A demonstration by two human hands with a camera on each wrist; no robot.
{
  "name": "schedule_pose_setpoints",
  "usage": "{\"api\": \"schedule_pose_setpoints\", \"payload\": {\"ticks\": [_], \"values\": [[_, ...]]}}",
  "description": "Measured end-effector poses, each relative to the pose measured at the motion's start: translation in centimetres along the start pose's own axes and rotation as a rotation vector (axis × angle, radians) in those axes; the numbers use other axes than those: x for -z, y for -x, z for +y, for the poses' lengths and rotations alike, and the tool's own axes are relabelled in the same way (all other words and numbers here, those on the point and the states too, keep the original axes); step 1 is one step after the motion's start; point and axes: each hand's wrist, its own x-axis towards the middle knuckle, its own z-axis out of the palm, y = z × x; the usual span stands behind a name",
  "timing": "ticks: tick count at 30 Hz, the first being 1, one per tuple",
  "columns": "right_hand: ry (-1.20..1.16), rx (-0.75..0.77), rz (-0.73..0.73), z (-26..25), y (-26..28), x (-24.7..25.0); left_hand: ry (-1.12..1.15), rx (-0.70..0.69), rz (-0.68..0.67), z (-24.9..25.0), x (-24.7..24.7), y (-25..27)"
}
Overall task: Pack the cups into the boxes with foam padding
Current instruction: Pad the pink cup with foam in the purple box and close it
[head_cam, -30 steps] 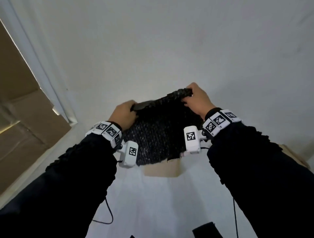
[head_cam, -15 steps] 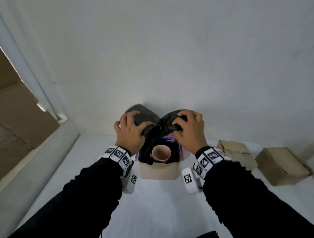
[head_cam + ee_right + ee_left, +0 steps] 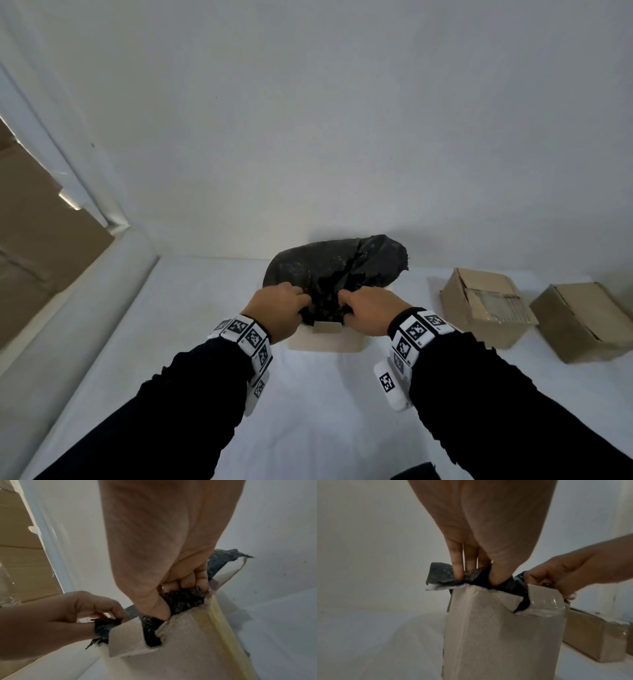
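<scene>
An upright cardboard box (image 3: 325,341) stands on the white table in front of me, with a black foam sheet (image 3: 339,265) bulging out of its open top. My left hand (image 3: 279,310) pinches the foam at the box's near-left rim, thumb pushed down inside. My right hand (image 3: 368,310) grips the foam at the near-right rim. In the left wrist view the foam (image 3: 440,574) folds over the box (image 3: 501,635) edge under my fingers. In the right wrist view the foam (image 3: 181,600) is crumpled under my curled fingers. The cup is hidden beneath the foam.
Two more cardboard boxes (image 3: 486,305) (image 3: 582,322) lie on the table to the right. A white wall rises just behind the open box. A white padded ledge (image 3: 68,308) and large cardboard sheets (image 3: 37,226) run along the left side.
A second ago I held the foam sheet spread out in the air. Both hands then brought it down over the box, and it now covers the pink cup that showed half a second ago.
</scene>
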Motion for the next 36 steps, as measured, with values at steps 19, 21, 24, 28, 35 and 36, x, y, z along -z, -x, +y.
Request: {"api": "schedule_pose_setpoints", "payload": {"ticks": [19,21,24,28,35,36], "values": [[-0.081,-0.053,0.255,0.2,-0.8,-1.2,-0.101,0.057,-0.001,0.7,-0.2,-1.8],[-0.128,-0.121,0.494,0.7,-0.8,-0.7,-0.069,0.149,-0.096,0.6,-0.1,-1.9],[-0.014,-0.331,0.707,1.6,-1.8,-0.8,-0.125,0.137,-0.226,1.2,0.0,-2.2],[-0.069,-0.546,0.495,2.1,-3.6,-1.3,-0.096,0.016,-0.289,1.9,0.3,-2.3],[-0.139,-0.352,0.715,2.1,-5.0,-1.6,0.370,0.126,0.095,-0.6,0.5,-2.9],[-0.147,-0.268,0.741,2.0,-5.1,-1.6,0.369,0.159,0.263,-1.3,0.5,-3.2]]}}
